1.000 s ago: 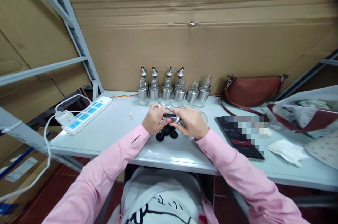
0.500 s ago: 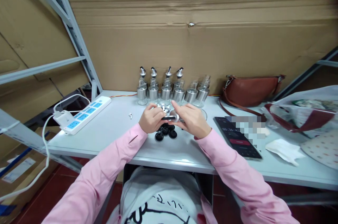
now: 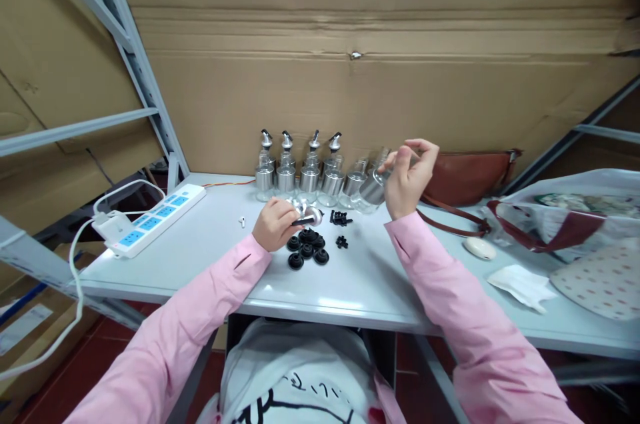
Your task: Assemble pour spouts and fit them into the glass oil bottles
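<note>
My left hand is closed around a pourer spout, silver with a black lever, held low over the table. My right hand is at the right end of the bottle row, its fingers curled at the neck of a glass bottle with a steel sleeve. This bottle leans, its neck toward my hand. Black rubber stoppers lie in a cluster below my left hand. Small black parts and tinier black pieces sit right of them. Several silver parts by my left fingers are partly hidden.
Several sleeved bottles line the back, and spouts rise behind them. A power strip lies left. At right are a brown bag, a white rounded object, a tissue and a plastic bag.
My right hand has left the spout and moved right and up to the end bottle, which now tilts. My left hand keeps the spout. The dark phone at right no longer shows.
</note>
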The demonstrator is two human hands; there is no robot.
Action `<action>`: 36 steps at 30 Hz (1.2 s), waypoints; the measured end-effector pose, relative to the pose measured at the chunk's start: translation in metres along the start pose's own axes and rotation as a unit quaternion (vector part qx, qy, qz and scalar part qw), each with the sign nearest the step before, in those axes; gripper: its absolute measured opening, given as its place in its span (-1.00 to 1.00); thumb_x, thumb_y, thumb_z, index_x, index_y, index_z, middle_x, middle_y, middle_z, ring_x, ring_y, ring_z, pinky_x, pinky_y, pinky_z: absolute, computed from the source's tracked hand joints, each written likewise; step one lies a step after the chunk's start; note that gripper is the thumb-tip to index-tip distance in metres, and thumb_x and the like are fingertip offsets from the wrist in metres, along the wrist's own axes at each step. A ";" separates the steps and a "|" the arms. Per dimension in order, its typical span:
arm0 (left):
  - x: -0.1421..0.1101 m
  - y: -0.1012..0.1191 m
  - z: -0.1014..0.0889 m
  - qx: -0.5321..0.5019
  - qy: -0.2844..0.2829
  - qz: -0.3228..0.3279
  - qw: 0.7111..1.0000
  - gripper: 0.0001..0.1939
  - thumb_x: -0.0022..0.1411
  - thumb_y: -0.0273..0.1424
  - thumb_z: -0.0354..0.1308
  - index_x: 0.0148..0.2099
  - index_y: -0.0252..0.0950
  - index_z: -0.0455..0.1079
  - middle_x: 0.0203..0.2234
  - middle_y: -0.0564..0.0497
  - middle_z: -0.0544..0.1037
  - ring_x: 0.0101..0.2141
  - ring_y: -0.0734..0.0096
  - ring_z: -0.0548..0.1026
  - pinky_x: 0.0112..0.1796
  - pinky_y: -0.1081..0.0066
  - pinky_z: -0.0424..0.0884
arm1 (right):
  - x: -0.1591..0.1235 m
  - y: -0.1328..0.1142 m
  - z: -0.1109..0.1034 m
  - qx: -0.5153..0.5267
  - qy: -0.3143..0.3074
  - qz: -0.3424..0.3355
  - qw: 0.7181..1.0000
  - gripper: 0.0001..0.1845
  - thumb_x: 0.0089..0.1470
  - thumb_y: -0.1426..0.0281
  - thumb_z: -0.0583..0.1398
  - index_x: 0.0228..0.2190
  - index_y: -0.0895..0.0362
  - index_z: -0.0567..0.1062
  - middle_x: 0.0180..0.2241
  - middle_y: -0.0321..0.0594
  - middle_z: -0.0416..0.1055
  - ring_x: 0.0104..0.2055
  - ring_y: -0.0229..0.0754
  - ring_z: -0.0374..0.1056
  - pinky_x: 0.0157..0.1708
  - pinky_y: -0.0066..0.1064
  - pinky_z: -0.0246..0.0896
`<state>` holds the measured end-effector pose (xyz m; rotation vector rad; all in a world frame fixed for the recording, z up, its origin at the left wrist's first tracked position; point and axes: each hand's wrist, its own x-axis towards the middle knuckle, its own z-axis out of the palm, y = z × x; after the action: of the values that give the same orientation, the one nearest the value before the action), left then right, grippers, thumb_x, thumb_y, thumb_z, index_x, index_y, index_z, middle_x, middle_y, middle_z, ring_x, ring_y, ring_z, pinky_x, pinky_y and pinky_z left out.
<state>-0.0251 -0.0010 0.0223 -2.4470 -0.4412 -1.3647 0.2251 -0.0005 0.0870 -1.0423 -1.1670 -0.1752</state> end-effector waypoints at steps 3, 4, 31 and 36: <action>-0.002 0.002 0.005 -0.010 -0.050 -0.011 0.999 -0.54 0.35 -0.18 -0.28 -0.38 -0.30 0.32 -0.49 -0.05 0.44 -0.42 0.38 0.36 -0.33 0.32 0.24 | 0.011 0.019 0.019 -0.022 -0.004 0.036 0.999 -0.62 0.18 0.07 -0.12 -0.17 0.09 0.17 -0.57 -0.35 0.25 -0.54 -0.23 0.31 -0.45 -0.38 0.23; -0.003 0.003 0.007 -0.017 -0.056 -0.008 0.998 -0.54 0.36 -0.18 -0.28 -0.37 -0.31 0.32 -0.49 -0.05 0.44 -0.42 0.38 0.36 -0.33 0.33 0.24 | 0.013 0.026 0.026 -0.025 -0.006 0.045 0.999 -0.61 0.18 0.07 -0.13 -0.17 0.10 0.17 -0.56 -0.34 0.26 -0.54 -0.24 0.31 -0.44 -0.38 0.23; -0.005 0.009 0.019 -0.001 -0.096 0.019 0.995 -0.57 0.37 -0.24 -0.24 -0.37 -0.35 0.32 -0.51 -0.01 0.41 -0.47 0.43 0.32 -0.39 0.42 0.22 | 0.049 0.088 0.041 -0.372 -0.268 -0.080 0.885 -0.38 0.15 0.09 -0.05 0.00 0.35 0.31 0.08 0.17 0.20 0.20 0.12 -0.07 0.14 0.02 -0.29; -0.007 0.008 0.019 -0.002 -0.122 0.007 0.993 -0.54 0.38 -0.22 -0.29 -0.37 -0.35 0.32 -0.52 -0.01 0.40 -0.46 0.43 0.32 -0.38 0.41 0.22 | 0.086 0.117 0.036 -0.362 -0.315 0.127 0.868 -0.24 0.20 0.07 -0.33 -0.08 0.35 0.39 0.02 0.24 0.27 0.11 0.18 0.13 0.01 -0.01 0.00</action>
<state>-0.0103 -0.0012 0.0059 -2.6263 -0.4769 -1.0659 0.3093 0.1230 0.0902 -2.0134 -1.5761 -0.0572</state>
